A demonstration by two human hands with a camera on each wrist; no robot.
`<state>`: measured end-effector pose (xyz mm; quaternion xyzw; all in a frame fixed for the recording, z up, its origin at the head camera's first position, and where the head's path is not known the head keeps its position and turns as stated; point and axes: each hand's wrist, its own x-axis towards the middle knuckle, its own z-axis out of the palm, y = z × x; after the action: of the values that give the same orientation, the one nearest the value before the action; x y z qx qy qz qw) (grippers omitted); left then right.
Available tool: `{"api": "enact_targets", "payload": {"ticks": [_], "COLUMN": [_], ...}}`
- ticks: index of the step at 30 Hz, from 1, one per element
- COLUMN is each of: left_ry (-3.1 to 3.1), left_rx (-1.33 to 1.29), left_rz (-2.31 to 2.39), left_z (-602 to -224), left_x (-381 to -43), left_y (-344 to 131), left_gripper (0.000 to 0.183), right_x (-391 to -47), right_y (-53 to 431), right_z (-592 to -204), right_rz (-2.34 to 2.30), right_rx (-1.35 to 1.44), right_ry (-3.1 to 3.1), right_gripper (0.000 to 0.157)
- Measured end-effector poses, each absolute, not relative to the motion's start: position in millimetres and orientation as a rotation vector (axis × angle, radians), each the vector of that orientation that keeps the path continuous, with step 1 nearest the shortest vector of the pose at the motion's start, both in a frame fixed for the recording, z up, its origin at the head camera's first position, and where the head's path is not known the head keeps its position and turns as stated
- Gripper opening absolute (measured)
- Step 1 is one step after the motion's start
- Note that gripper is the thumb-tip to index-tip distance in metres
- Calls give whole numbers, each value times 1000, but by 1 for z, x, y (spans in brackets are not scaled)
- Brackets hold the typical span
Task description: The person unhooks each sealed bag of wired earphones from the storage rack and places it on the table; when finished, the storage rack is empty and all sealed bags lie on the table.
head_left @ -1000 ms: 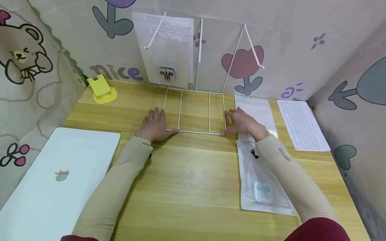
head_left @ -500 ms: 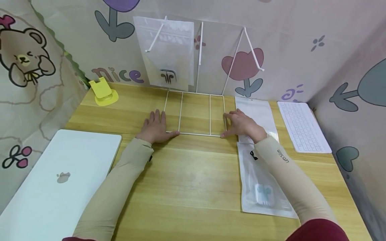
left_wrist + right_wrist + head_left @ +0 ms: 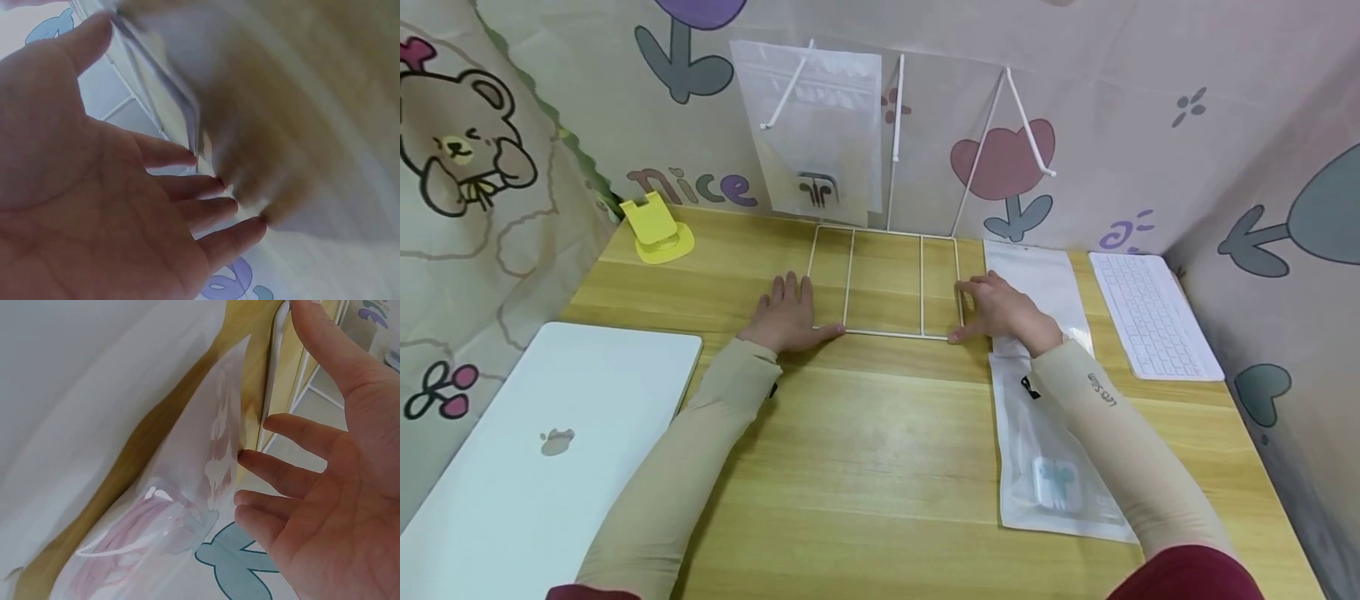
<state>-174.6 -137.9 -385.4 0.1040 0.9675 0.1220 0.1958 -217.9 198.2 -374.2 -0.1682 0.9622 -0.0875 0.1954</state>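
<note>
A white wire rack point(image 3: 895, 335) stands against the back wall, its base frame flat on the desk. My left hand point(image 3: 784, 321) rests at the base's front left corner, thumb on the front bar and fingers stretched along the left side. Across from it, my right hand point(image 3: 1000, 308) touches the right side bar with extended fingers, thumb at the front right corner. In both wrist views the left palm point(image 3: 94, 181) and right palm point(image 3: 344, 475) hold nothing. From the rack's left hook hangs a clear zip bag point(image 3: 846, 125) with wired earphones point(image 3: 817, 192) in it.
On the right lie a bag point(image 3: 1030, 262) and, nearer, another zip bag point(image 3: 1017, 467) with white earphones point(image 3: 1057, 483), partly under my right forearm. Beyond is a white keyboard point(image 3: 1157, 317). At left are a closed laptop point(image 3: 610, 392) and a yellow phone stand point(image 3: 651, 221).
The head view tilted slightly up between the first two frames. Both hands keep their places at the rack's base, and the rack stays where it was.
</note>
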Motion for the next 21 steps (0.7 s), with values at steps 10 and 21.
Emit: {"api": "enact_targets", "payload": {"ticks": [10,21], "left_ry": [2750,2977], "left_rx": [340,262], "left_rz": [360,833], "left_z": [-358,-315], "left_x": [-196,-224], "left_y": [-145,-171], "left_gripper": [94,82], "right_x": [-218,-218], "right_y": [199,199], "right_z": [-375,-375], "right_rz": [-253,-250], "right_rx": [-470,-457], "right_ry": [2696,2695], "right_gripper": [101,100]}}
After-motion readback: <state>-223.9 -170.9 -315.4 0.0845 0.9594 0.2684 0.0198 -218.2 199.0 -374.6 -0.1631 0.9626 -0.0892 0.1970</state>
